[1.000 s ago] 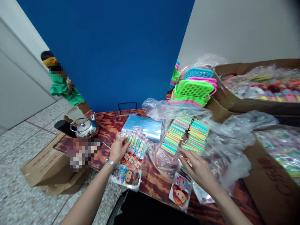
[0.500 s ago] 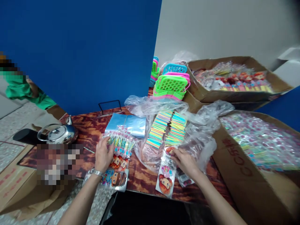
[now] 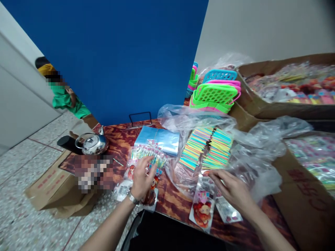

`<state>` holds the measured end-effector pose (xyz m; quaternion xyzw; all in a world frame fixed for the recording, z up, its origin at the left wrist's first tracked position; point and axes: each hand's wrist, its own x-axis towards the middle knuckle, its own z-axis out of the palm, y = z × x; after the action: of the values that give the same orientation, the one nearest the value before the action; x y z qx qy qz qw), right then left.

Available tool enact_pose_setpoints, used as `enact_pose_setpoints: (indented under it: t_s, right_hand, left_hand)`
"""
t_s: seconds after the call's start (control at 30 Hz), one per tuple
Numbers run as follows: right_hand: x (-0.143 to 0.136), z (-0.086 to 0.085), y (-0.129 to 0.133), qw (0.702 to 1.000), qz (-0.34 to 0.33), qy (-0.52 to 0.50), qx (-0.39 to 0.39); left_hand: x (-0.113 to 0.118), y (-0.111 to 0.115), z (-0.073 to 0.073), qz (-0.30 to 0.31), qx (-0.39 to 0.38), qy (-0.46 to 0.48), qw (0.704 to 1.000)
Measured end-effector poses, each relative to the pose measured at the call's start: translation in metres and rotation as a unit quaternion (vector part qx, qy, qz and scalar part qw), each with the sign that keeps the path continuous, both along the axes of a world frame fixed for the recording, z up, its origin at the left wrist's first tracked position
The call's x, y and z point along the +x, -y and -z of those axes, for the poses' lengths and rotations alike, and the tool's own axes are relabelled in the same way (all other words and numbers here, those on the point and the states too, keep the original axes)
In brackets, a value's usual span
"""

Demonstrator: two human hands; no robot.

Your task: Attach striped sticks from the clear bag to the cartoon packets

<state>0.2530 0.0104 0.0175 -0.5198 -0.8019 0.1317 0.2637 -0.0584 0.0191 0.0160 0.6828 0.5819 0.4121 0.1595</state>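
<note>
My left hand (image 3: 143, 177), with a metal watch at the wrist, is over a pile of filled clear packets (image 3: 158, 164), its fingers apart. At the top end of a printed packet with a red-haired cartoon figure (image 3: 202, 209), my right hand (image 3: 230, 186) has thumb and fingers pinched together on it. Another packet (image 3: 228, 211) lies partly under that hand. Two rows of colourful thin sticks (image 3: 197, 144) lie in an open clear plastic bag (image 3: 180, 181) beyond the hands. Blue plastic sheets or bags (image 3: 167, 141) are stacked behind the packets.
Stacked plastic baskets (image 3: 216, 94) stand behind the sticks. Cardboard boxes (image 3: 290, 181) of filled packets are at the right. A metal kettle (image 3: 95, 143) sits at the left, near a black wire stand (image 3: 140, 119) and blue panel (image 3: 117, 62). A person in green (image 3: 65, 99) is beyond.
The view has shifted left, so the table's things appear farther right. My left hand has moved onto the near part of the packet pile. My right hand stays at the cartoon packet's top.
</note>
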Motion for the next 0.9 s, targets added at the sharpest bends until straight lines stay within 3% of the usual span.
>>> enact_pose_setpoints:
  t_s: [0.1,0.17,0.23,0.33,0.7,0.9]
  right_hand:
    - [-0.019,-0.023,0.002,0.998,0.003,-0.057,-0.017]
    - [-0.029,-0.030,0.003,0.996,0.010,-0.083,-0.021]
    - [-0.035,-0.031,0.004,0.995,0.016,-0.099,-0.018]
    - [-0.040,-0.026,0.007,0.995,0.018,-0.101,-0.007]
    - [-0.060,-0.019,0.010,0.994,-0.054,-0.088,0.046]
    - [-0.062,-0.021,0.002,0.991,-0.068,-0.112,0.010]
  left_hand:
    - [0.042,0.019,-0.003,0.161,-0.130,0.096,0.974]
    - [0.064,0.027,0.000,0.201,-0.214,0.156,0.943]
    - [0.077,0.031,0.005,0.210,-0.257,0.185,0.925]
    - [0.081,0.030,0.010,0.222,-0.261,0.187,0.921]
    - [0.065,0.023,0.014,0.198,-0.266,0.168,0.928]
    - [0.057,0.022,0.010,0.171,-0.290,0.208,0.918]
